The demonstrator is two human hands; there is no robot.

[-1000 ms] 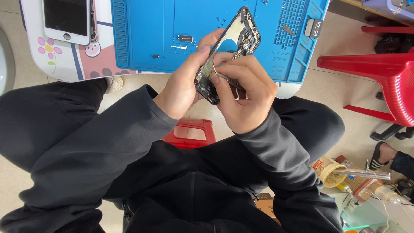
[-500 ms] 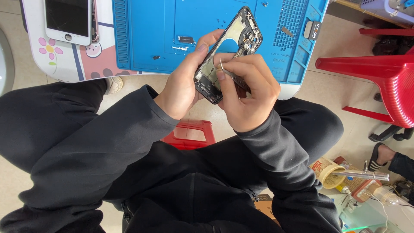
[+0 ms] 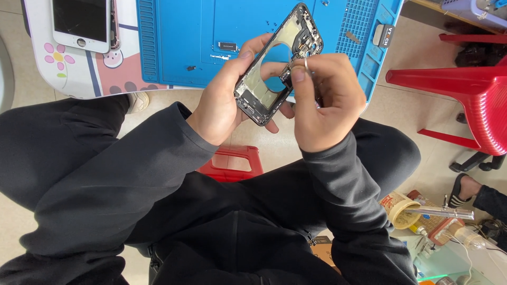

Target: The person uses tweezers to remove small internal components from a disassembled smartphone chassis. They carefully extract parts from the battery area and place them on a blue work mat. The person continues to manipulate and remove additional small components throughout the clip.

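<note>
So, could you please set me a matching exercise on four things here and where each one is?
Things:
1. stripped black phone frame
2. white phone with dark screen
3. red plastic stool
4. blue silicone repair mat

Places:
A. under the person's legs
B. held in the left hand
C. spread on the table top
D. on the flowered white board

Pairs: 1-B, 2-D, 3-A, 4-C

Left hand (image 3: 219, 108) grips phone frame (image 3: 280, 63); right hand (image 3: 327, 103) pinches tweezers (image 3: 306, 66).
</note>
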